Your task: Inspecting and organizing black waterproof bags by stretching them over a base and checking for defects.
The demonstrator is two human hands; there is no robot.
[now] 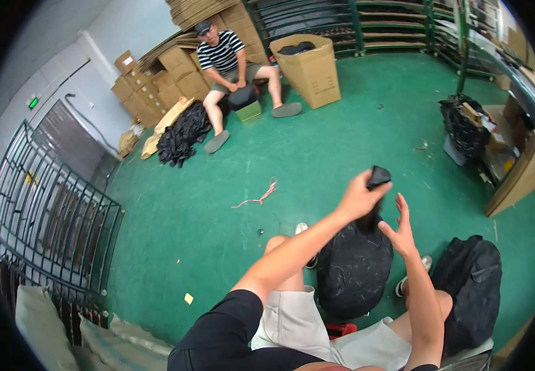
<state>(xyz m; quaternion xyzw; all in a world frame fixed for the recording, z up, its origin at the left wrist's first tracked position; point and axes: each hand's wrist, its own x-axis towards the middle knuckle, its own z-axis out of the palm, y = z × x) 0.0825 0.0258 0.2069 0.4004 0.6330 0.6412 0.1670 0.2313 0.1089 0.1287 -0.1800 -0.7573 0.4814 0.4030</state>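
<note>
My left hand is raised, its fingers closed round a dark folded piece that looks like black fabric; its exact kind does not show. Close beside it, my right hand has its fingers apart, with nothing in it. Under both hands, between my knees, stands a rounded black bag with scattered marks or loose threads on its surface. The black piece hangs down towards its top, and I cannot tell whether they touch. A black backpack sits by my right leg.
Across the green floor a seated person holds a dark item, beside a black fabric heap and a tall carton. A green metal rack stands left. A black rubbish bag and cardboard are at right.
</note>
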